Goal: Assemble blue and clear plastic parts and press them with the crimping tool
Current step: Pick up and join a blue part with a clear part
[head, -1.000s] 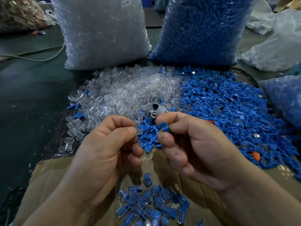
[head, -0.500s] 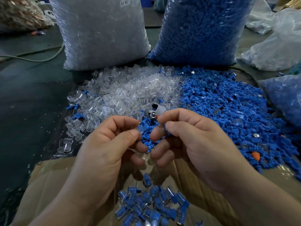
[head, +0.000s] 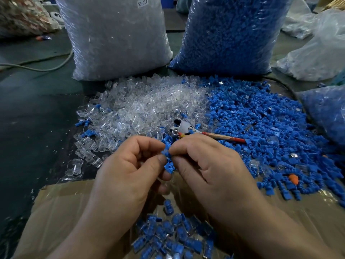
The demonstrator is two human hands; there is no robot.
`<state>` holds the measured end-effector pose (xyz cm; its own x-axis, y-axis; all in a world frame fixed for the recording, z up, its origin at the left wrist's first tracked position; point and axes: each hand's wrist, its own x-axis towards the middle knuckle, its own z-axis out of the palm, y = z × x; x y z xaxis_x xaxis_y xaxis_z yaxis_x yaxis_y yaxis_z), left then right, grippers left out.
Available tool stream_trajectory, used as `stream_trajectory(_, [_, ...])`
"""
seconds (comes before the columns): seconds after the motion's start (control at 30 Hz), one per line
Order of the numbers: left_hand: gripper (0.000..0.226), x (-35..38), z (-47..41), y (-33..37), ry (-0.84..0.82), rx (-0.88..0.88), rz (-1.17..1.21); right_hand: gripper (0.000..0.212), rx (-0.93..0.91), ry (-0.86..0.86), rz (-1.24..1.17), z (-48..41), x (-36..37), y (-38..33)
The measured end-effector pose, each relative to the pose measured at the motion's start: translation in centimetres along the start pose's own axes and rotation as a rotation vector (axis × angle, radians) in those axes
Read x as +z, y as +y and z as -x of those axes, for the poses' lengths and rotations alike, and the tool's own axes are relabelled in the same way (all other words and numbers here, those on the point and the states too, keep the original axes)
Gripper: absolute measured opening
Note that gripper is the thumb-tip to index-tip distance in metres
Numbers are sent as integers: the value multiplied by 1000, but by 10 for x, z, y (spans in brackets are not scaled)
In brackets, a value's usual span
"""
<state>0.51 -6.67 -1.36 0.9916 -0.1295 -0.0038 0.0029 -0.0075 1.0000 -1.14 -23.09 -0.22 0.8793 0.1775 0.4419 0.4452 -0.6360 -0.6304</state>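
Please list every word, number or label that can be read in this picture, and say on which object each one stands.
"SJ 017": on a small white sticker at the top of the big bag of clear parts.
No other text can be read. The bag of blue parts and the crimping tool show no legible marking.

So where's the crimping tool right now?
In the head view the crimping tool lies just beyond the left hand and right hand, where the clear pile meets the blue pile, its red handle pointing right.

dark surface (head: 37,137), clear parts pile (head: 141,109), blue parts pile (head: 261,118), cardboard (head: 61,212)
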Motion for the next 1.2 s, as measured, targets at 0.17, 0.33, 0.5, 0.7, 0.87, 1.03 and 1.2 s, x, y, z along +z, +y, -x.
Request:
stream_trajectory(0.17, [18,0,3,-2,-8,44,-64,22,-19,-42,55,1,0,-2])
stream_trajectory(0.33, [26,-4,1,-8,51,111,-269,26,-39,-104,105,0,-1,-5])
stream_trajectory(0.5, [18,-6,1,-8,71,32,-133,60,156,-117,566,-9,-19,9])
stream_trajectory(0.7, [24,-11,-3,-3,69,-92,64,72,382,-381,790,-14,-30,31])
stream_trajectory(0.87, [18,-9,-4,0,54,-141,207,74,438,-360,778,-19,-31,35])
stream_trajectory(1.03, [28,-8,-3,2,70,-191,232,61,444,-349,731,-22,-28,37])
stream_trajectory(1.2, [29,-6,-3,5,73,-182,228,60,385,-294,853,-20,-32,39])
